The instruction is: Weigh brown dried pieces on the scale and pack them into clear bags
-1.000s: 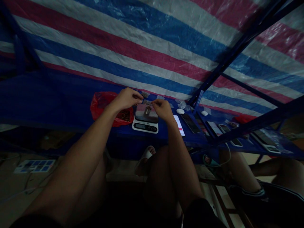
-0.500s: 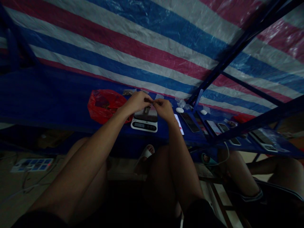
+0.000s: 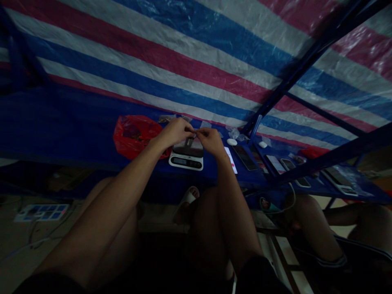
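A white digital scale (image 3: 186, 162) with a dark weighing plate and a lit display stands at the blue table's front. Over the plate hangs or rests a small plastic bag (image 3: 189, 142), its contents too dark to make out. My left hand (image 3: 177, 130) pinches at the bag's top edge with bent fingers. From the other side my right hand (image 3: 211, 139) does likewise, the fingertips of both hands nearly touching. Left of the scale, partly behind my left forearm, lies an open red plastic bag (image 3: 134, 136) with small brownish pieces inside.
Small filled clear packets (image 3: 166, 118) lie behind my left hand. On the right are a phone (image 3: 245, 157), a white oval case (image 3: 232, 142) and a crumpled clear bag (image 3: 234, 133). A blue metal post (image 3: 269, 102) rises there. Another person's knee (image 3: 309, 216) is farther right.
My fingertips have shifted slightly left along the bag's top edge, with the right hand following. The person's leg at the right has moved a little. The scale and red bag stay put.
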